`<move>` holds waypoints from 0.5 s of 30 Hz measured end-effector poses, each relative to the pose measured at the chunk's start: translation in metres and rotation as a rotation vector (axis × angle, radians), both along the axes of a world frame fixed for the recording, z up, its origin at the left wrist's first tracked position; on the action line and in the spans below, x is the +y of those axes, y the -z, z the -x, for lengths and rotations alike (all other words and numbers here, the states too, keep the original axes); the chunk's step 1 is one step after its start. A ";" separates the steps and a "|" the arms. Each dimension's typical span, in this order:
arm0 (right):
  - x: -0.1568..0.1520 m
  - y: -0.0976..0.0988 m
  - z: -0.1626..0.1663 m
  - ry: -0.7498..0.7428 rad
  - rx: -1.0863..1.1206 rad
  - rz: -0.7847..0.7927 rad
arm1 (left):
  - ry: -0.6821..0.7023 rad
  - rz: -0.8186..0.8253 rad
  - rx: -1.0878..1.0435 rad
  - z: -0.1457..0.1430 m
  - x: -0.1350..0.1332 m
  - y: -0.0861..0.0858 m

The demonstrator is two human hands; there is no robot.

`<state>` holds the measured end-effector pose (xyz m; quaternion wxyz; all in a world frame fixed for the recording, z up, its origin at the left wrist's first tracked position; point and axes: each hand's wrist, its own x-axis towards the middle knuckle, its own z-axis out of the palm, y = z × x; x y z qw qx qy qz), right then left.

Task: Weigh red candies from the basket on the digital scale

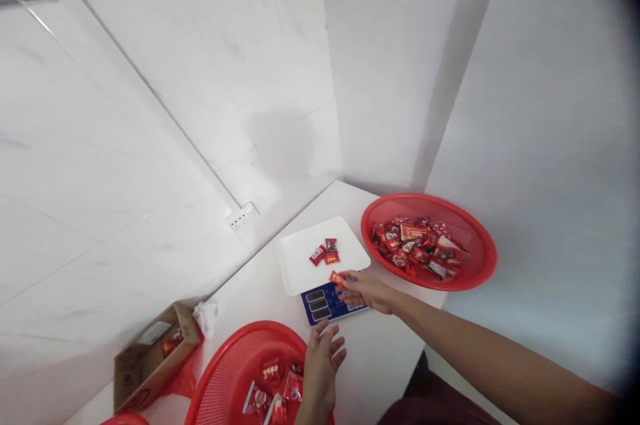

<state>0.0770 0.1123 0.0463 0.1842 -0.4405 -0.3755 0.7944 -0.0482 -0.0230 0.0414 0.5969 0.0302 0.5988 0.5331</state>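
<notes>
My right hand (364, 290) pinches a small red wrapped candy (337, 278) over the front edge of the white scale tray (295, 272). Three other wrapped candies (327, 252) lie together on that tray. Below it shows the blue scale panel (330, 305) with dark display windows, partly covered by my right hand. My left hand (324, 365) is raised with fingers apart and nothing in it, beside the near red basket (220, 362). In that basket lie several red candy packets (273, 372), some hidden behind my left hand and wrist.
A second red basket (480, 255), full of red wrapped candies, stands at the table's right edge. To the left are an open cardboard box (150, 372) with some packets inside and a crumpled white tissue or bag (206, 317). Walls with a power socket (241, 217) border the white table (240, 298).
</notes>
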 end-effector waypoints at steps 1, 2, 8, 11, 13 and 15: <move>0.005 -0.002 0.003 0.016 0.016 0.001 | 0.001 -0.001 -0.003 0.001 -0.003 -0.002; 0.008 -0.003 0.006 0.022 0.007 -0.005 | 0.001 -0.003 -0.006 0.003 -0.006 -0.003; -0.010 0.021 -0.016 -0.033 -0.158 -0.043 | 0.007 0.014 -0.048 0.008 -0.025 0.006; -0.020 0.031 -0.051 -0.014 -0.164 -0.041 | 0.047 0.055 -0.048 0.013 -0.031 0.015; -0.019 0.031 -0.078 0.081 -0.143 -0.026 | 0.074 0.080 -0.045 0.017 -0.033 0.022; -0.011 0.029 -0.106 0.232 -0.108 -0.003 | 0.076 0.105 -0.037 0.018 -0.033 0.028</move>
